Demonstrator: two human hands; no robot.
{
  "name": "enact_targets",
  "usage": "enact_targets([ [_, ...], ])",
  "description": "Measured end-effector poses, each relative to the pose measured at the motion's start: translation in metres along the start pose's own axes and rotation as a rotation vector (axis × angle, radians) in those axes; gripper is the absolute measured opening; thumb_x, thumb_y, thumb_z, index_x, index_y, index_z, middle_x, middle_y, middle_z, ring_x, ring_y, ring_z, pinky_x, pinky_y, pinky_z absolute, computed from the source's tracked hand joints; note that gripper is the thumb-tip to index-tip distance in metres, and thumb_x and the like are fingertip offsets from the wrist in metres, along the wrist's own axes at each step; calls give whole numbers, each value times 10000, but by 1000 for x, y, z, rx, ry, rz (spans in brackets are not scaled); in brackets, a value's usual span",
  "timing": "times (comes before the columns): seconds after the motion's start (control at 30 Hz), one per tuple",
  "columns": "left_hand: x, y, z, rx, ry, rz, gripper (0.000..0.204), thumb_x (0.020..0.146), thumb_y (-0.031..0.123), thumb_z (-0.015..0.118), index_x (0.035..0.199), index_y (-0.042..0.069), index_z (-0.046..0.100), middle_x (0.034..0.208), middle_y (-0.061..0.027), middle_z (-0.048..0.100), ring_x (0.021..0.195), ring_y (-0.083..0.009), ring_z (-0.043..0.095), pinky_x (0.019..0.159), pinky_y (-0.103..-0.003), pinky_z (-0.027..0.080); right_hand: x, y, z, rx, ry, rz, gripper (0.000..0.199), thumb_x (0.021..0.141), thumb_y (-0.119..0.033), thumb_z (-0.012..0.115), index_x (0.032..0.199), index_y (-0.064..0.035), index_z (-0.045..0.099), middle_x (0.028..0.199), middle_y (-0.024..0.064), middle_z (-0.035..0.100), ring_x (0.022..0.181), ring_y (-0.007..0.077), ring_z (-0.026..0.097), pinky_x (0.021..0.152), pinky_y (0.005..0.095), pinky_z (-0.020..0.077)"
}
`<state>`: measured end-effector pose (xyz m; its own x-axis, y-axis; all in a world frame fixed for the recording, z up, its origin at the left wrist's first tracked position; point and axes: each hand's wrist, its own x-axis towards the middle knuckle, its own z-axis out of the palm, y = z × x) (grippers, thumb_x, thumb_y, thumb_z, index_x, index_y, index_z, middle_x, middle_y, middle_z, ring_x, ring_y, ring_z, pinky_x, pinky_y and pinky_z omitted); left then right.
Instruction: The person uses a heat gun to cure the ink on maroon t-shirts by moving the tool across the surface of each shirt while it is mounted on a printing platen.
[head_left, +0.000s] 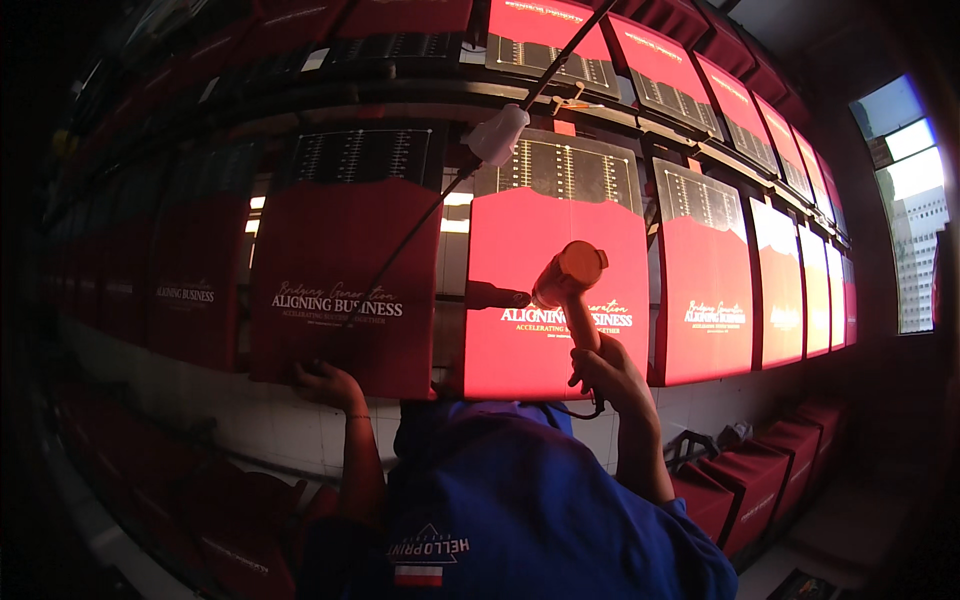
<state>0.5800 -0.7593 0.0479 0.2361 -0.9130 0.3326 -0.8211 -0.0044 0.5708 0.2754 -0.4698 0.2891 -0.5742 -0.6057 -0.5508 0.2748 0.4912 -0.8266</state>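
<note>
Orange, one apparent dryer fills one right hand.

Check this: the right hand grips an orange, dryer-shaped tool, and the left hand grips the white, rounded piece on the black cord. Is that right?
Not quite: the left hand isn't on the white, rounded piece; the head view shows that hand at the lower edge of a dark-red, rectangular panel with white print. The right hand does grip the orange, dryer-shaped tool.
</note>
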Motion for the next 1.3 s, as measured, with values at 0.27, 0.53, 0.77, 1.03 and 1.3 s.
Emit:
enact_targets([
  [0.27, 1, 5, -7, 3, -56, -94, 487, 990, 314, 450, 1386, 35, 400, 1407, -324, 291, 1292, -474, 369, 1048, -550, 337, 3, -3, 6, 21, -71, 0, 365, 854, -346, 626, 930, 7, 568, 734, 29, 579, 638, 118, 614, 536, 261, 482],
  [0.53, 0, 13, -13, 5, 12, -44, 473, 943, 250, 469, 1330, -21, 448, 1307, -313, 397, 1189, -463, 462, 1002, -533, 383, 6, -11, 20, -43, -119, -8, 317, 873, -276, 609, 956, 24, 551, 700, 65, 600, 647, 146, 636, 523, 274, 489],
  [0.77, 1, 6, -12, 16, -9, 2, 459, 987, 287, 464, 1352, 13, 414, 1352, -311, 346, 1232, -460, 424, 1005, -535, 385, 17, -4, 23, -3, -36, -43, 324, 878, -286, 606, 953, 24, 551, 718, 73, 611, 643, 148, 637, 528, 277, 497],
  [1.03, 0, -6, -4, 23, 12, 50, 460, 967, 247, 504, 1333, -20, 423, 1342, -322, 352, 1227, -463, 422, 1010, -534, 379, 8, 1, 19, -2, -138, -33, 302, 886, -275, 600, 937, 19, 556, 724, 72, 609, 646, 147, 639, 545, 285, 499],
  [1.3, 0, -4, -7, 32, -14, 33, 449, 973, 224, 498, 1355, 7, 406, 1370, -328, 317, 1269, -472, 385, 1020, -540, 375, -21, -3, 16, -87, -106, 98, 366, 877, -345, 606, 976, 6, 572, 702, 47, 614, 617, 110, 611, 525, 242, 467],
])
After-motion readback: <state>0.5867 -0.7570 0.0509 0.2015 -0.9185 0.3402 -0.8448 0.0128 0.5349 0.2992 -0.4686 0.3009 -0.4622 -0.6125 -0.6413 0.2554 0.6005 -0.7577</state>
